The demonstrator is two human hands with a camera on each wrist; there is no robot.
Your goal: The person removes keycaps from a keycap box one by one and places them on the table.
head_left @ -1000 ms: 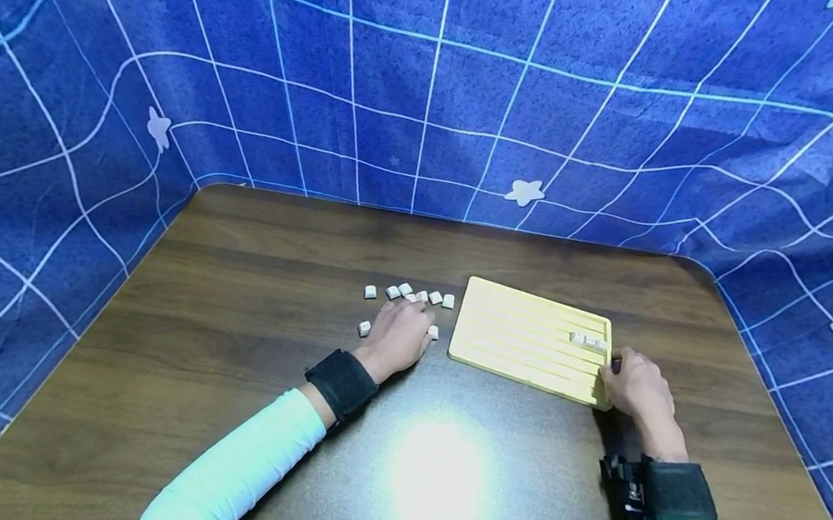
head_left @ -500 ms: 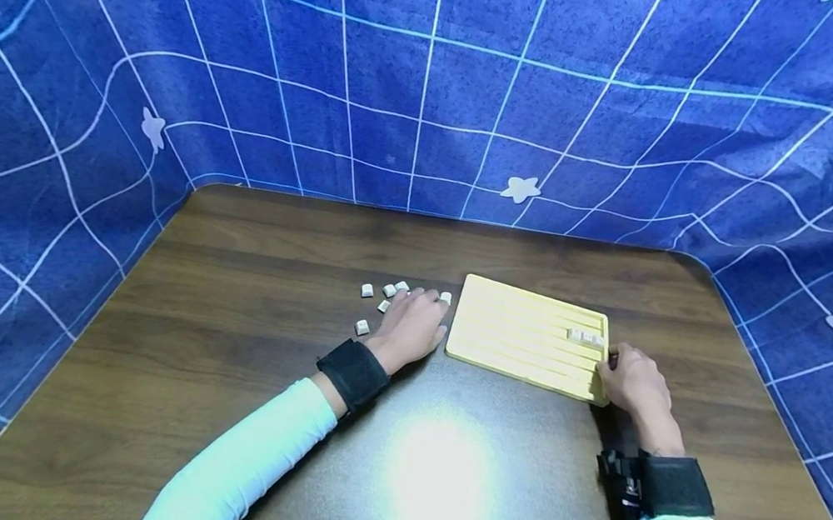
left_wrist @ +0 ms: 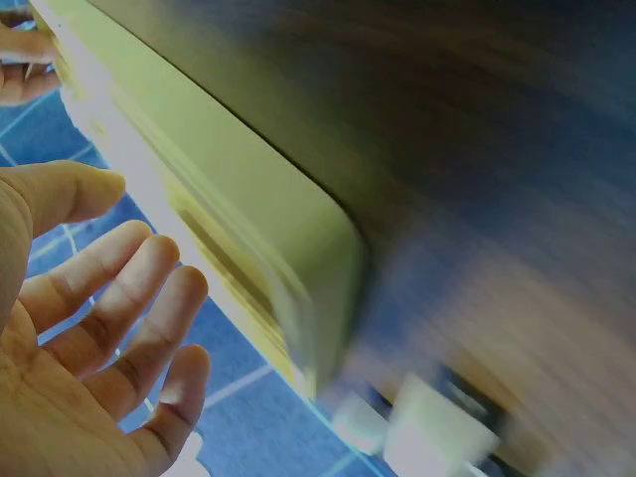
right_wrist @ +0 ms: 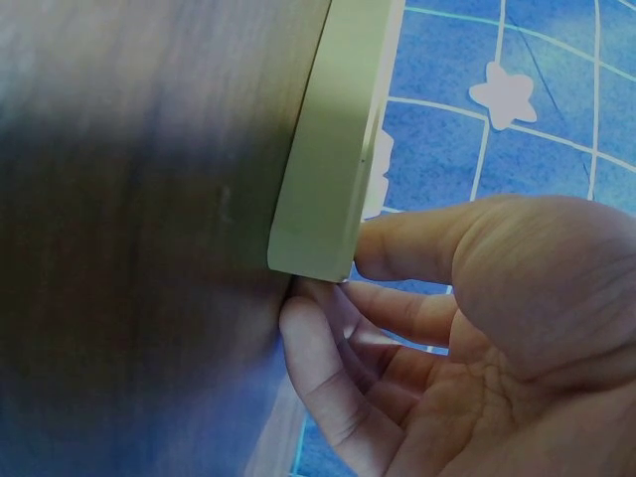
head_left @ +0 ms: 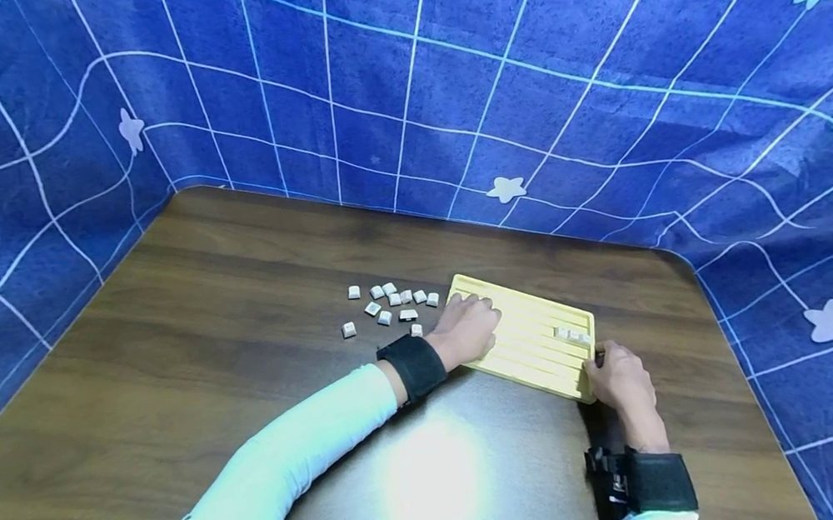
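A shallow yellow tray [head_left: 518, 338] with long ridges lies on the wooden table. Three small white keycaps [head_left: 573, 334] sit in a row in one groove near its right end. My left hand [head_left: 467, 328] is over the tray's left end; in the left wrist view its fingers are loosely bent, thumb apart, and nothing shows between them. My right hand [head_left: 622, 376] holds the tray's near right corner, the thumb at the top rim and the fingers curled against the end wall. Several loose white keycaps [head_left: 385, 317] lie left of the tray.
The wooden table [head_left: 251, 259] reaches back to a blue patterned curtain [head_left: 338, 75], which also hangs along both sides. A bright glare spot [head_left: 438, 484] shines on the table's near part.
My left hand has moved right, from above the loose keycaps to over the tray's left end, uncovering those keycaps. The right hand stays at the tray's corner. The head view has shifted slightly.
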